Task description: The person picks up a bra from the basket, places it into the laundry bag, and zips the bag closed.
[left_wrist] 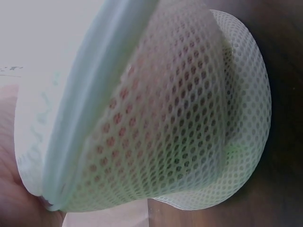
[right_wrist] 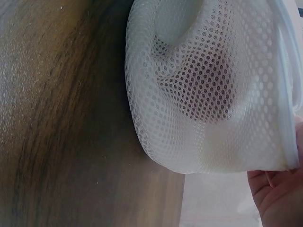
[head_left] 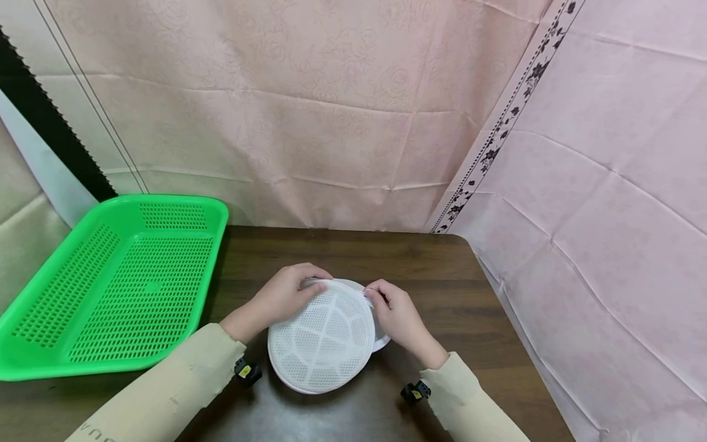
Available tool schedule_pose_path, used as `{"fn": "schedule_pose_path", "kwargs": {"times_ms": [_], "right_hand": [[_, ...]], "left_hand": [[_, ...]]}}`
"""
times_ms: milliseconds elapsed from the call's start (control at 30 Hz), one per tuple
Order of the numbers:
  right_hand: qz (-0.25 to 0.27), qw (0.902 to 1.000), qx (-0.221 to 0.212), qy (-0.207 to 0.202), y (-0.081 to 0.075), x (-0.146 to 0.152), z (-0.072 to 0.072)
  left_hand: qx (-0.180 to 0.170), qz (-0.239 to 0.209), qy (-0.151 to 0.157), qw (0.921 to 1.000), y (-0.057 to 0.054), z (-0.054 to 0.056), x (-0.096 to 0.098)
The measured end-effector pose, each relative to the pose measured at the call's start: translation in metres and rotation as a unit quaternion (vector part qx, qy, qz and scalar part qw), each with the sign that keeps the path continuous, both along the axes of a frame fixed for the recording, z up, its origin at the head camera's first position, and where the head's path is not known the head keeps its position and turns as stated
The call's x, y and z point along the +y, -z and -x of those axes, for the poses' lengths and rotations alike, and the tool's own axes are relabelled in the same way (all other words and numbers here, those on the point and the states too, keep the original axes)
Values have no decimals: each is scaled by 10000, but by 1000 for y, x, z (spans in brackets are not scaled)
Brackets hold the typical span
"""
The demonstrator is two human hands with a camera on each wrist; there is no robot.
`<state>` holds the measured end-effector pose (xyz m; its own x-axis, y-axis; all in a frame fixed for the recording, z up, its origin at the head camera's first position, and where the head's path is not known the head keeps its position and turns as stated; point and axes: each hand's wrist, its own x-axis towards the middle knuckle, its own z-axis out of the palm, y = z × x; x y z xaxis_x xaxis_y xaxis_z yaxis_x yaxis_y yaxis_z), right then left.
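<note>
A round white mesh laundry bag (head_left: 323,344) is held up over the table, its ribbed circular face toward me. My left hand (head_left: 283,296) grips the bag's upper left edge, thumb on the front and fingers behind. At the upper right edge, my right hand (head_left: 400,316) pinches the rim between thumb and curled fingers. Both wrist views show the honeycomb mesh (left_wrist: 165,118) sagging below a smooth white trim band (left_wrist: 90,94). Part of the bag's rear side shows behind the front face; its inside is mostly hidden.
On the left stands a large green plastic basket (head_left: 151,261) with slotted walls and nothing in it. The dark wooden table (head_left: 442,270) ends at a pale cloth backdrop (head_left: 331,123) behind and another cloth on the right.
</note>
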<state>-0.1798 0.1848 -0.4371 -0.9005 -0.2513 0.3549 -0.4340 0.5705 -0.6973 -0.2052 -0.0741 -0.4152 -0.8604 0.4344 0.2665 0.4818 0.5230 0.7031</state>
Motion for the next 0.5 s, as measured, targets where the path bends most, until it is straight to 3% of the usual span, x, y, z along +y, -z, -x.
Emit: {"fn": "schedule_pose_path", "kwargs": {"times_ms": [267, 367, 500], "right_hand": [[5, 10000, 6, 58, -3, 3, 0], [45, 9999, -33, 99, -3, 3, 0], [122, 9997, -79, 174, -2, 1, -1]], "left_hand": [[-221, -31, -385, 9990, -5, 1, -4], [-290, 92, -337, 9990, -6, 2, -5], [-325, 273, -31, 9991, -12, 2, -2]]}}
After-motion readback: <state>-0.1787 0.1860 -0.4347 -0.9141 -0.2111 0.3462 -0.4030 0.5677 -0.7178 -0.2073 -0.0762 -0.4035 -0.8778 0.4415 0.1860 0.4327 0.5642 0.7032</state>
